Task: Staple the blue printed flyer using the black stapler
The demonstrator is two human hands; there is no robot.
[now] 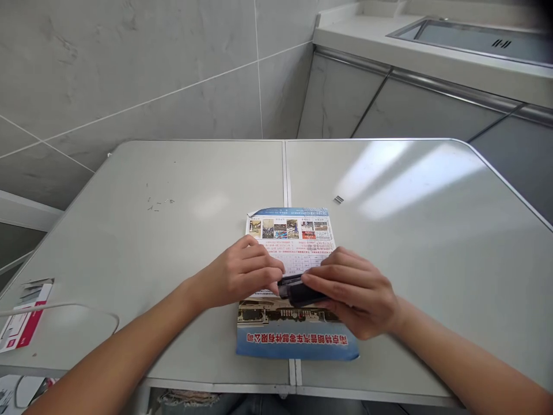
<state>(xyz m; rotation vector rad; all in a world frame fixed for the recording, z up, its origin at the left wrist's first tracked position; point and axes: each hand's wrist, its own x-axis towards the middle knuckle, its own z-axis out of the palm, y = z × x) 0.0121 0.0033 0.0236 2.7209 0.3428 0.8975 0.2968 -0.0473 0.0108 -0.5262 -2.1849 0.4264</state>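
A black stapler (302, 293) is held low over a printed leaflet (298, 350). My right hand (356, 288) grips its right end, thumb below and fingers above. Curled fingers of my left hand (248, 268) close around the stapler's left end, hiding its tip. The leaflet lies under both hands, with small photos and a table in its upper part and a blue band with red lettering near me. One of its far corners is bent up. Whether the stapler's jaws are apart cannot be made out.
A short staple strip (338, 199) lies beyond the leaflet, and several loose staples (158, 202) are scattered on the table (216, 173) at left. A red-and-white box (26, 323) and a white cable (78, 305) are at the left edge. A sink counter (354, 34) stands behind.
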